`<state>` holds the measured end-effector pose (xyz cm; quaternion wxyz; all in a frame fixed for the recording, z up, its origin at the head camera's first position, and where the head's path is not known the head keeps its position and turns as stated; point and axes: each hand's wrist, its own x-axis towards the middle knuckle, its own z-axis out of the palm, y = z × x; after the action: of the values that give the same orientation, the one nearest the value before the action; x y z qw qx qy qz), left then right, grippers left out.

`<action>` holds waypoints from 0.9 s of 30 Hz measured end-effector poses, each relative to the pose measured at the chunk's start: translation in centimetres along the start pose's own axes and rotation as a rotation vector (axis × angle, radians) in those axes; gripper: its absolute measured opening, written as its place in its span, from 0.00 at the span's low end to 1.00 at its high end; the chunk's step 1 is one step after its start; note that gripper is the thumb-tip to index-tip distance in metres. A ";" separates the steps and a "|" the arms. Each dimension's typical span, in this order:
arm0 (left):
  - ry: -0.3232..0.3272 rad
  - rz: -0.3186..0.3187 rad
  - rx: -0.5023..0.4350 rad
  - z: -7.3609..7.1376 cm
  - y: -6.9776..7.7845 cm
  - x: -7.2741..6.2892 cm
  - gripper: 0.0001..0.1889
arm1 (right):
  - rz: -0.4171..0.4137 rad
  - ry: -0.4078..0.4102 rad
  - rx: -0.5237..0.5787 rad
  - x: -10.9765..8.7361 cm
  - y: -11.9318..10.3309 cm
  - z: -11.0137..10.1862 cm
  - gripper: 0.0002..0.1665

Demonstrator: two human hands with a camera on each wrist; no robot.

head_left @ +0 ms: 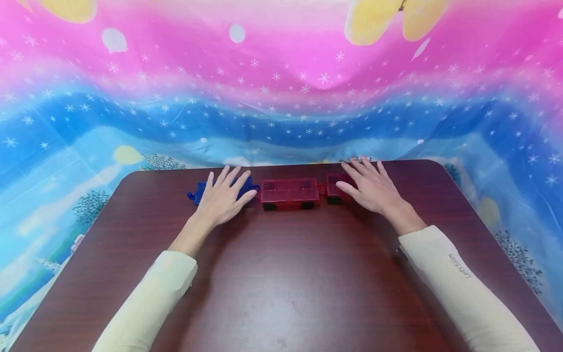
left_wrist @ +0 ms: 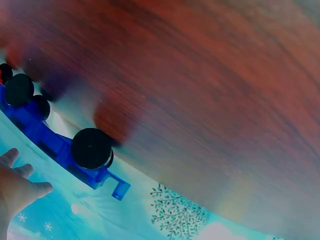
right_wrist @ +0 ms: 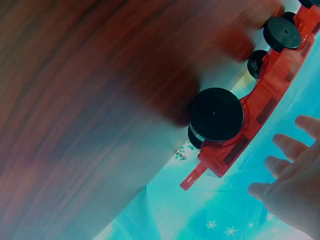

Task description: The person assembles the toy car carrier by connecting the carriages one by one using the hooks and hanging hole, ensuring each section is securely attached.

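"Head view first: how is the left hand (head_left: pixel 225 198) posed?"

"It is held back upward over the blue car (head_left: pixel 202 190), much of which is hidden by it. The fingers are spread and directed at the far edge of the table (head_left: pixel 281 274), with the thumb angled inward."

"And the right hand (head_left: pixel 374 190)?"

"It is posed much the same, and part of the outer red car (head_left: pixel 333 189) is covered by it. The fingers are fanned, the thumb turned toward the left hand. Both arms are stretched forward in pale sleeves (head_left: pixel 147 298). Between the hands the middle red car (head_left: pixel 289 190) is seen; all three are lined up end to end near the far edge."

"Left wrist view?"

"Alongside the blue car, with its black wheels (left_wrist: pixel 91 148) and hook (left_wrist: pixel 121 190), the fingertips are seen well separated. A gap is shown between them and the car."

"Right wrist view?"

"The fingers are extended and parted beside the outer red car, with printed cloth (right_wrist: pixel 165 210) seen between."
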<state>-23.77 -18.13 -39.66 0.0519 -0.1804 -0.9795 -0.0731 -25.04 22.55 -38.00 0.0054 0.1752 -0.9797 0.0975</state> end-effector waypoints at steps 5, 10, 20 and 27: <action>0.013 0.012 -0.018 0.0 0.7 0.4 0.40 | -0.008 0.010 0.013 0.0 0.2 0.1 0.49; 0.026 0.044 -0.012 0.2 1.6 0.8 0.39 | -0.012 0.015 0.008 -0.2 0.4 0.2 0.49; 0.007 0.084 0.019 0.5 2.7 1.4 0.37 | -0.027 0.007 -0.018 -0.8 0.7 0.3 0.49; -0.013 0.115 0.021 0.7 3.5 2.0 0.37 | -0.027 0.005 -0.019 -1.0 0.7 0.5 0.48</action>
<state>-24.39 -14.12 -39.66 0.0515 -0.2364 -0.9685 -0.0588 -24.37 23.44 -38.68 0.0107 0.1883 -0.9781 0.0885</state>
